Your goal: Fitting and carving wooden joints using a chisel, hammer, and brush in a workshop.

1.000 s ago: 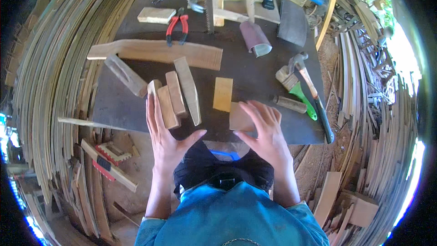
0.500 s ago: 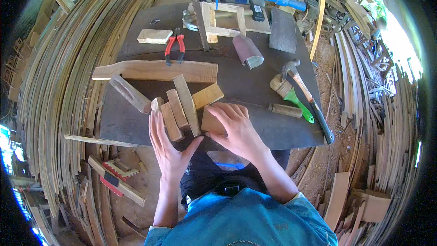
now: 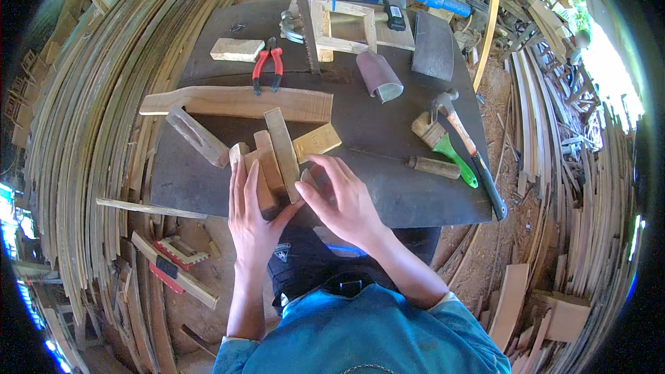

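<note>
Several short wooden blocks stand side by side near the table's front edge, among them a long pale block [image 3: 280, 145] and a brown block [image 3: 269, 163]. Against their left side lies my left hand [image 3: 251, 218], fingers stretched and thumb apart at the near ends. My right hand [image 3: 344, 204] is curled around another wooden block [image 3: 309, 179], mostly hidden beneath it, close to the right side of the row. A yellowish block [image 3: 317, 140] sits just beyond my right fingers. Left of the row rests a grooved wooden piece [image 3: 198, 137].
Behind the blocks lie a long board [image 3: 239, 104], red-handled pliers [image 3: 267, 66] and an upright saw blade [image 3: 305, 21]. To the right are a chisel-like tool [image 3: 433, 167], a green-handled brush [image 3: 447, 149], a hammer [image 3: 471, 145] and rolled sandpaper [image 3: 379, 75].
My right hand has moved left with its block, toward the row, now covering most of it. My left fingers have shifted right over the leftmost blocks.
</note>
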`<action>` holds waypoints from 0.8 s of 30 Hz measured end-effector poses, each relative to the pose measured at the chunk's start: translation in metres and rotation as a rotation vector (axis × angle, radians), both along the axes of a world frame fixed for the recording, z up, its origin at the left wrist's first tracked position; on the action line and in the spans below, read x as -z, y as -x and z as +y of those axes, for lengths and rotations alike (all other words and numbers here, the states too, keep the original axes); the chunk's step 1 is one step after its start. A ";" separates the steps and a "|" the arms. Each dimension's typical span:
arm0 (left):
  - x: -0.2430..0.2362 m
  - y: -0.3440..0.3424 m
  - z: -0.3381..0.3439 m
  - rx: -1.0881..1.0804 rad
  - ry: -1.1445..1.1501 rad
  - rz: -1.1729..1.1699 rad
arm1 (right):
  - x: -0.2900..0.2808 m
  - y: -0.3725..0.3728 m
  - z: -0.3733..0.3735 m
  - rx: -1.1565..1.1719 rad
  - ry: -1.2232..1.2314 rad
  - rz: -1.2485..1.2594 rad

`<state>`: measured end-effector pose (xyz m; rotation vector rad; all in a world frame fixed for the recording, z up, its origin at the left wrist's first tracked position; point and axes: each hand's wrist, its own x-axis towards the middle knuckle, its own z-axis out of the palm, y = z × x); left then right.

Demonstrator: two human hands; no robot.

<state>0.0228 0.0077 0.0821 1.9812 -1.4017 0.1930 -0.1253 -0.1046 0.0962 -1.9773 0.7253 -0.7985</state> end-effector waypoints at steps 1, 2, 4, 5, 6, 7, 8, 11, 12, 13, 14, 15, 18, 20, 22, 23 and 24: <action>0.000 -0.001 0.000 0.000 -0.001 0.002 | -0.001 -0.002 0.000 -0.006 -0.011 0.019; 0.001 -0.002 0.001 0.003 -0.003 0.006 | -0.002 -0.004 0.001 -0.013 -0.023 0.039; 0.001 -0.003 0.002 0.008 -0.004 0.011 | -0.001 -0.008 0.003 -0.013 -0.039 0.042; 0.000 -0.003 0.002 0.016 -0.006 0.013 | 0.001 -0.009 0.004 -0.014 -0.055 0.044; 0.000 -0.005 0.003 0.020 -0.008 0.012 | 0.002 -0.011 0.004 -0.016 -0.054 0.043; 0.000 -0.006 0.004 0.018 -0.008 0.011 | 0.004 -0.013 0.004 -0.018 -0.044 0.018; -0.001 -0.008 0.004 0.036 -0.005 0.006 | 0.006 -0.015 0.004 -0.020 -0.033 -0.008; -0.001 -0.013 0.004 0.078 -0.011 0.002 | 0.018 -0.021 0.005 0.063 -0.039 -0.144; 0.000 -0.016 0.005 0.094 -0.024 0.002 | 0.016 -0.024 0.006 0.063 -0.039 -0.144; 0.001 -0.021 0.007 0.095 -0.024 0.002 | 0.014 -0.028 0.005 0.081 -0.005 -0.147; 0.001 -0.026 0.009 0.123 -0.044 0.002 | 0.012 -0.030 0.005 0.098 0.029 -0.151; 0.001 -0.028 0.009 0.152 -0.065 0.001 | 0.015 -0.032 0.004 0.066 -0.007 -0.133; -0.009 -0.024 0.010 0.173 -0.075 0.123 | 0.013 -0.036 0.002 0.080 0.108 -0.092; -0.008 -0.021 0.009 0.179 -0.045 0.063 | 0.011 -0.033 0.000 0.061 0.055 -0.069; -0.008 -0.017 0.007 0.186 -0.016 0.007 | 0.006 -0.028 -0.003 0.007 0.166 -0.110; -0.008 -0.015 0.006 0.186 0.002 -0.029 | 0.000 -0.023 -0.003 0.010 0.166 -0.108; -0.009 -0.014 0.005 0.182 0.021 -0.066 | -0.010 -0.019 -0.003 -0.014 0.001 -0.060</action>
